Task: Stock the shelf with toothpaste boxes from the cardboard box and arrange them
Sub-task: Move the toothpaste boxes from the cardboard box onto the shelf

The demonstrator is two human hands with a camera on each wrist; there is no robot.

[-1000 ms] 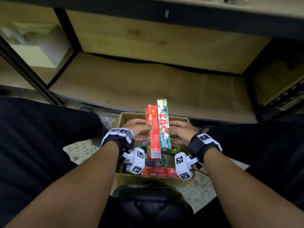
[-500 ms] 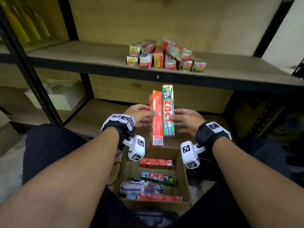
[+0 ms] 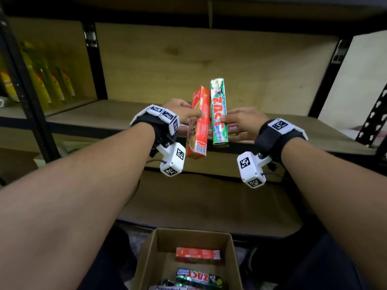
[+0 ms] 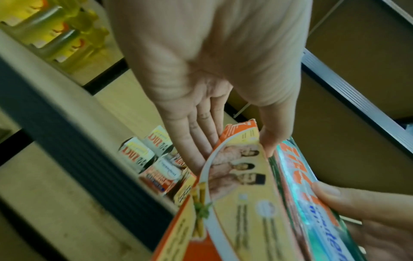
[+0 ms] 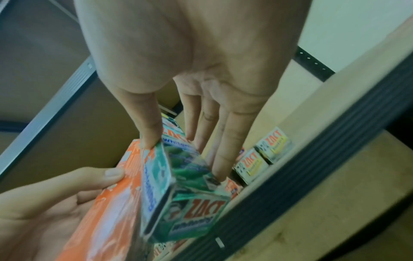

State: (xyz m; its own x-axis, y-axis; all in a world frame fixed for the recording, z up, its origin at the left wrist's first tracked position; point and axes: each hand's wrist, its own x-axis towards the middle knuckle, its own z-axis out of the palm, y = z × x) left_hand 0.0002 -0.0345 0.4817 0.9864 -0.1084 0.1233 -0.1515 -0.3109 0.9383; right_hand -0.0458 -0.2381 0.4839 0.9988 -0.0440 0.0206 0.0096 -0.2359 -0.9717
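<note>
Both hands are raised side by side in front of the shelf (image 3: 293, 130), each holding one long toothpaste box nearly upright. Left hand (image 3: 180, 110): thumb on the near face and fingers (image 4: 196, 141) behind pinch the red box (image 3: 199, 122), which tilts slightly to the right at its top. Right hand (image 3: 244, 120): thumb and fingers (image 5: 223, 159) pinch the green box (image 3: 218, 111), marked "ZACT". The two boxes touch along their long edges, red to the left, green to the right, with their lower ends level with the dark front rail of the shelf.

Behind the hands, a cluster of small toothpaste boxes (image 4: 143, 155) stands on the shelf board near its front edge, seen end-on in both wrist views. Below, at the near edge of the head view, the cardboard box (image 3: 150, 258) sits open on the floor between the person's knees; inside lie a red box (image 3: 198, 253) and a green box (image 3: 199, 278), flat and crosswise. Yellow bottles (image 3: 41, 76) fill the shelf bay at far left.
</note>
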